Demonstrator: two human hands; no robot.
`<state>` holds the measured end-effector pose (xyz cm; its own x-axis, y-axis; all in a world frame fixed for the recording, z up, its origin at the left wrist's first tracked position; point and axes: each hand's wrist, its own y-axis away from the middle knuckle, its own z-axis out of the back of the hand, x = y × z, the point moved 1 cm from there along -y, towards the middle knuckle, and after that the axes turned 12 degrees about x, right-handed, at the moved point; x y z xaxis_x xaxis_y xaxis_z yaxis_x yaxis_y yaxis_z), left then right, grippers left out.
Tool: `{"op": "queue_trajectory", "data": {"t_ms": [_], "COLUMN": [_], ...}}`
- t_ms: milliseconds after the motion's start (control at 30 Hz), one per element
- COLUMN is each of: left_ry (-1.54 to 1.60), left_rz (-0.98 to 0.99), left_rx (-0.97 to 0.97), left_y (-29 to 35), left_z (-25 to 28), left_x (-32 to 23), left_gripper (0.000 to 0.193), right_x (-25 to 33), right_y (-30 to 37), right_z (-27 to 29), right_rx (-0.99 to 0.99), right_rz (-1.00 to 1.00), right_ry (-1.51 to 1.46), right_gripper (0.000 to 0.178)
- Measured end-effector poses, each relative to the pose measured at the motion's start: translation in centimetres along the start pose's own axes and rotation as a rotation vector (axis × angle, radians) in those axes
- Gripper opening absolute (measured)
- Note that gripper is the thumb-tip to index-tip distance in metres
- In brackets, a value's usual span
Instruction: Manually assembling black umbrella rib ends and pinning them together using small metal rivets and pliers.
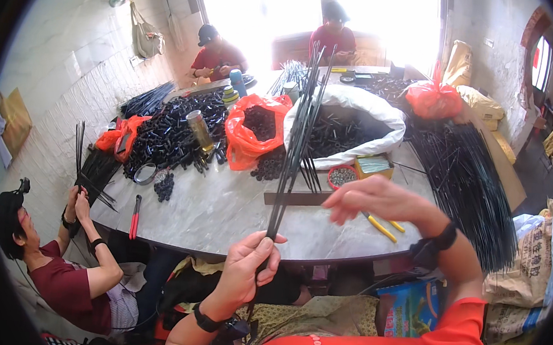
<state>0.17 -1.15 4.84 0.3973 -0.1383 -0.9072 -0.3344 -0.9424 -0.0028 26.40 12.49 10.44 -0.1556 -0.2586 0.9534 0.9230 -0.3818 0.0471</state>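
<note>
A bundle of long thin black rods point(283, 189) stands upright in my left hand point(251, 262), gripped near its lower end at the table's front edge. The rods fan apart slightly toward their tops. To the right of the bundle, my right hand point(377, 199) is raised over the table with its fingers stretched out, and I see nothing in it. Below and behind that hand lie yellow-handled pliers point(381, 228). A red dish of small metal pieces point(342, 176) and a dark flat bar point(295, 198) are close by.
Black tubular parts point(173, 130) heap at left, beside an orange bag point(253, 132) and a white sack point(392, 120). More rods point(474, 193) cover the table's right. Red-handled pliers point(135, 217) lie near a co-worker point(67, 273) holding rods. Two people sit across the table.
</note>
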Motion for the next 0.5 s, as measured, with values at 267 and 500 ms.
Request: {"op": "queue_trajectory", "data": {"t_ms": [267, 500], "left_ry": [-0.071, -0.293], "left_rz": [-0.027, -0.261], "left_rx": [0.104, 0.26], "left_y": [0.9, -6.1], "left_z": [0.8, 2.6], "left_x": [4.0, 1.1], "left_gripper": [0.026, 0.022], "right_x": [-1.4, 4.9], "right_y": [-8.8, -11.0], "right_z": [-6.7, -5.0], "right_rx": [-0.242, -0.418], "right_rz": [0.323, 0.482], "right_ry": [-0.635, -0.388], "right_gripper": [0.04, 0.036]}}
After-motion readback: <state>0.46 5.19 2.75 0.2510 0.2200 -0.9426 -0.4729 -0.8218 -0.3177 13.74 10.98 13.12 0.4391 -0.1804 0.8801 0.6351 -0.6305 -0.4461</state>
